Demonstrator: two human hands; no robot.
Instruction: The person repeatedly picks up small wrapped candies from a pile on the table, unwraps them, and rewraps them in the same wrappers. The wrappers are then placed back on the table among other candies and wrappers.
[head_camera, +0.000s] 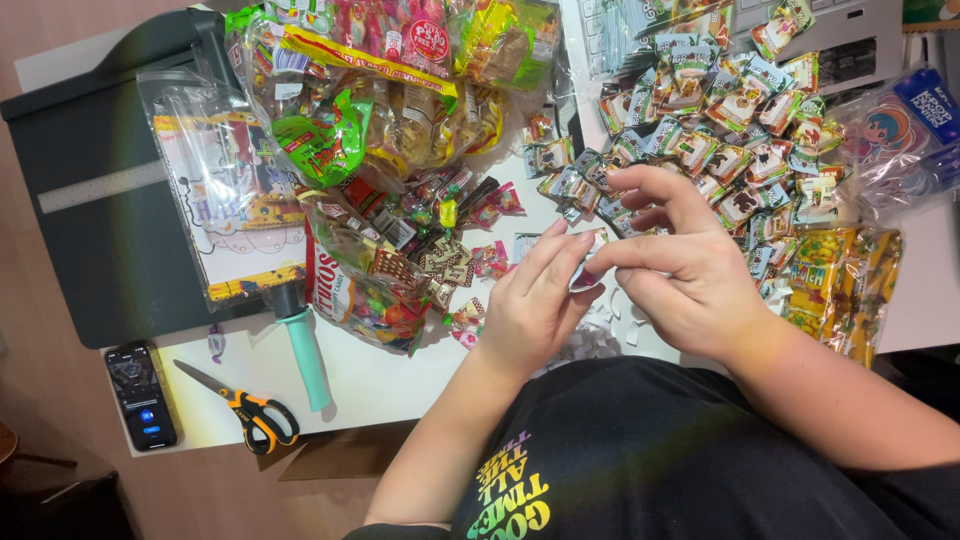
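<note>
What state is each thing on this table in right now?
Small silvery wrapped piece: pinched between both hands' fingertips.
Left hand: grip shut on the piece.
Right hand: grip shut on the piece.
Orange-handled scissors: blades closed, lying flat.
Black phone: screen lit.
Clear candy bag: open, sweets spilling out.

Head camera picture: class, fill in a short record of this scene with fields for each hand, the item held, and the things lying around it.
left hand: fingertips pinch a small wrapped candy
right hand: fingertips grip the same candy from the other side
held item: small wrapped candy, mostly hidden by fingers
behind hands: pile of wrapped candies
far side: clear bags of sweets
near edge: orange-handled scissors, phone
surface: white table
</note>
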